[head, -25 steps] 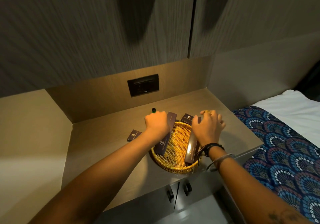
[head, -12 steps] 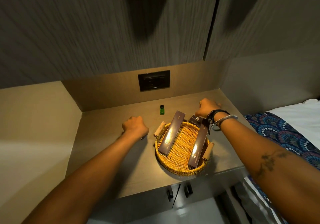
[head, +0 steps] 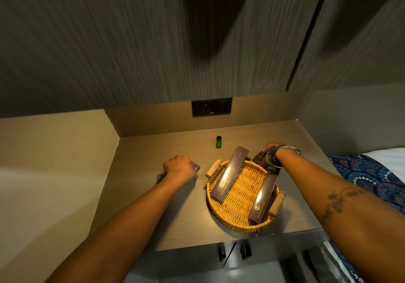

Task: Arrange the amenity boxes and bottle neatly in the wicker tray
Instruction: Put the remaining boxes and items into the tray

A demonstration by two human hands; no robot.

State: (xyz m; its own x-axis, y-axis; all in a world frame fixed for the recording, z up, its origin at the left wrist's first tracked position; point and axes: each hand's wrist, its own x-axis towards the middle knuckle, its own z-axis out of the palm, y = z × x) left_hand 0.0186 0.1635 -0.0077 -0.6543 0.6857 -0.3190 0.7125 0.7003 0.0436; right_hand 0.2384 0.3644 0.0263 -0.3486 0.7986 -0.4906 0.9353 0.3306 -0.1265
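Note:
A round wicker tray [head: 241,223] with wooden handles sits near the front of the bedside counter. Two long dark amenity boxes lean in it, one at the left [head: 231,175] and one at the right [head: 264,199]. A small green bottle [head: 218,142] stands upright on the counter behind the tray. My left hand [head: 178,168] rests on the counter left of the tray, closed over a small dark box [head: 195,166]. My right hand [head: 272,145] reaches behind the tray's far right rim, fingers hidden, at another small dark box [head: 258,157].
A black socket panel [head: 211,107] is set in the back wall. Walls enclose the counter [head: 142,195] at the left and back. Cabinet doors with dark handles [head: 233,253] lie below the front edge. A bed with a patterned runner [head: 372,173] is at the right.
My left hand went from the tray's left box out to the small box on the counter. My right hand left the right long box and reached behind the tray. The view shifted left.

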